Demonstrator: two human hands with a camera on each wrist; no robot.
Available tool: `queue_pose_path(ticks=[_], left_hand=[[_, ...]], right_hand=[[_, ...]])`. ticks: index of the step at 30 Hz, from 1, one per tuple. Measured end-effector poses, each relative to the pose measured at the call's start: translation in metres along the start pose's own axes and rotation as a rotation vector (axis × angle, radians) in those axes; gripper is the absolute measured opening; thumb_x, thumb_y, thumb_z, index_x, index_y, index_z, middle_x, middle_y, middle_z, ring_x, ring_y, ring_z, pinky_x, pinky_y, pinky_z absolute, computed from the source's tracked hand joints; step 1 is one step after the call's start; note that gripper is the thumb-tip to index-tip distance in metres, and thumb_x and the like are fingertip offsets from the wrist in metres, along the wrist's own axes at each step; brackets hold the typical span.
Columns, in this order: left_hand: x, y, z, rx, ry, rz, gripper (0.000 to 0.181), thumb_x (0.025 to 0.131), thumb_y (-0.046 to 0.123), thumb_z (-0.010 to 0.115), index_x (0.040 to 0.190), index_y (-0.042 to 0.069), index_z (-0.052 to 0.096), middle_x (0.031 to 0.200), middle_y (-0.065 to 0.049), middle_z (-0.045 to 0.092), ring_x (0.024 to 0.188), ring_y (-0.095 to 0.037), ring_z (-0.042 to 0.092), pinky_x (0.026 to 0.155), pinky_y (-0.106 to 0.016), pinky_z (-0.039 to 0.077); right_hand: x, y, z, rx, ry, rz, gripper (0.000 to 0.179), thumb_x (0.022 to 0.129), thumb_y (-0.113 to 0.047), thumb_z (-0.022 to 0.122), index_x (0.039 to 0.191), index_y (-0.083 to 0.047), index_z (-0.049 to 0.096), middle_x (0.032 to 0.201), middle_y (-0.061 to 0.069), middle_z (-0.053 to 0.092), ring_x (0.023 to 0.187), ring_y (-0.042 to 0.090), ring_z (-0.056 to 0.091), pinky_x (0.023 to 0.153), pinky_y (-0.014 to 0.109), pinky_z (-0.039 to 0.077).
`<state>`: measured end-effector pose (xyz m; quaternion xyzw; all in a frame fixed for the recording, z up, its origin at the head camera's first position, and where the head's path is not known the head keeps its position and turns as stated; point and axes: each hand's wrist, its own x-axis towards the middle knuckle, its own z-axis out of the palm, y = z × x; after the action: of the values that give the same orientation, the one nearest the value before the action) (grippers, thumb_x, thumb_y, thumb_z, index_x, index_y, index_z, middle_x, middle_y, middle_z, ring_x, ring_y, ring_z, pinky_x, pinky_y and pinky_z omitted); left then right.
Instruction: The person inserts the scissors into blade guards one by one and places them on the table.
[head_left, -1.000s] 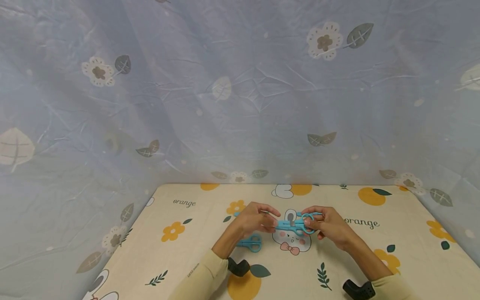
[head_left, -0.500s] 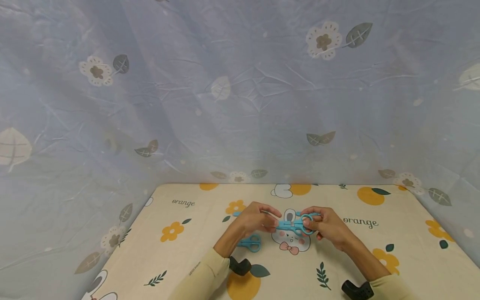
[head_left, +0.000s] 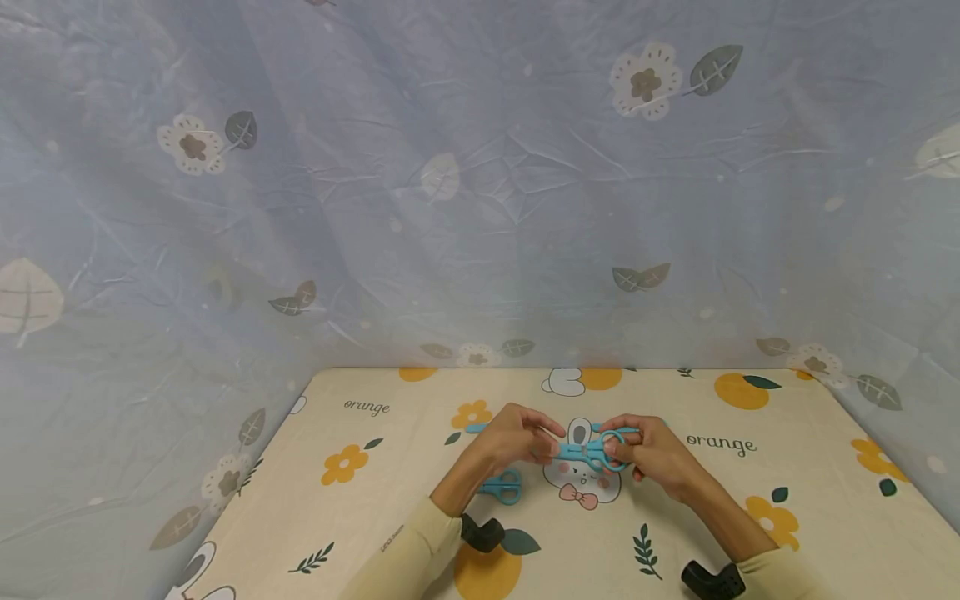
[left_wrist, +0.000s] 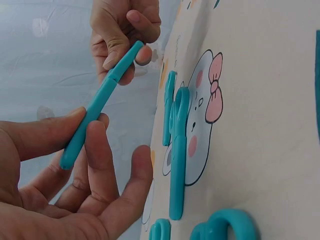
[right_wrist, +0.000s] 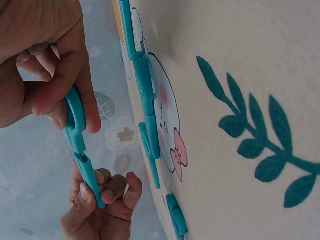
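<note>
A pair of turquoise scissors [head_left: 576, 452] is held in the air between both hands, over the printed rabbit on the cloth. My left hand [head_left: 516, 437] pinches its covered blade end between thumb and fingers. At the other end, my right hand [head_left: 651, 452] grips the finger loops. The left wrist view shows the scissors [left_wrist: 92, 112] edge-on, with a seam between the blade cover and the handle part. From the right wrist, a small notch shows where the cover [right_wrist: 89, 177] meets the handles [right_wrist: 76, 120].
More turquoise scissors [head_left: 507, 487] lie on the cloth [head_left: 405, 517], partly behind my left forearm. Turquoise pieces [head_left: 476, 428] also show beyond the hands. In the left wrist view, other scissors [left_wrist: 178, 170] lie beside the work. A patterned curtain [head_left: 480, 250] stands behind the table.
The hands have drawn very slightly closer together along the scissors. The grey strip between the blade cover and the handles looks narrower than a second ago.
</note>
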<state>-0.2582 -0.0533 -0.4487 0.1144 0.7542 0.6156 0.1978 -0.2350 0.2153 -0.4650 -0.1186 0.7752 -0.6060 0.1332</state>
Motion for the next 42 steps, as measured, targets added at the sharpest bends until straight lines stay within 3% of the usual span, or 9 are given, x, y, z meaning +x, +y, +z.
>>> queue_pose_path(ticks=[5,14,20,24,31,42], left_hand=[[0.0,-0.001,0.001,-0.028,0.003,-0.039,0.024,0.09,-0.007,0.072,0.113,-0.002,0.08,0.088,-0.008,0.079,0.098,-0.043,0.078,0.083,-0.044,0.068],[0.001,0.0,0.006,0.0,0.019,-0.002,0.023,0.09,-0.009,0.073,0.109,0.001,0.081,0.085,-0.009,0.079,0.098,-0.047,0.077,0.08,-0.041,0.068],[0.001,0.0,0.007,-0.038,0.029,-0.041,0.023,0.089,-0.005,0.074,0.11,0.002,0.081,0.086,-0.008,0.078,0.088,-0.036,0.079,0.08,-0.041,0.067],[0.002,-0.001,0.01,-0.03,0.034,-0.028,0.025,0.088,-0.009,0.072,0.108,0.003,0.081,0.082,-0.006,0.077,0.082,-0.028,0.077,0.08,-0.042,0.067],[0.003,-0.002,0.013,0.006,0.036,0.013,0.026,0.088,-0.013,0.071,0.107,0.002,0.081,0.079,-0.006,0.077,0.089,-0.041,0.078,0.078,-0.042,0.067],[0.001,-0.005,0.015,-0.038,0.041,-0.007,0.032,0.086,-0.012,0.065,0.113,-0.005,0.079,0.078,-0.005,0.075,0.077,-0.02,0.073,0.078,-0.037,0.067]], right_hand=[[-0.001,0.001,0.003,-0.017,0.03,-0.017,0.038,0.104,-0.008,0.07,0.135,0.012,0.06,0.088,0.01,0.076,0.065,0.013,0.059,0.051,0.029,0.049],[-0.001,0.002,0.004,0.007,0.023,0.02,0.043,0.104,-0.008,0.069,0.139,0.014,0.057,0.084,0.003,0.077,0.068,0.013,0.064,0.052,0.027,0.048],[0.0,0.003,0.006,-0.006,0.062,0.015,0.039,0.103,-0.008,0.071,0.136,0.01,0.06,0.084,0.005,0.076,0.067,0.014,0.062,0.051,0.028,0.048],[-0.001,0.003,0.006,-0.005,0.053,0.017,0.04,0.103,-0.008,0.071,0.137,0.012,0.06,0.084,0.006,0.077,0.067,0.013,0.063,0.051,0.028,0.047],[-0.002,0.003,0.007,0.013,0.033,0.023,0.043,0.104,-0.007,0.069,0.137,0.017,0.056,0.082,0.005,0.078,0.067,0.011,0.063,0.052,0.025,0.046],[-0.004,0.005,0.013,-0.004,0.081,-0.003,0.038,0.103,-0.005,0.07,0.135,0.013,0.06,0.081,0.006,0.076,0.065,0.013,0.06,0.05,0.027,0.044]])
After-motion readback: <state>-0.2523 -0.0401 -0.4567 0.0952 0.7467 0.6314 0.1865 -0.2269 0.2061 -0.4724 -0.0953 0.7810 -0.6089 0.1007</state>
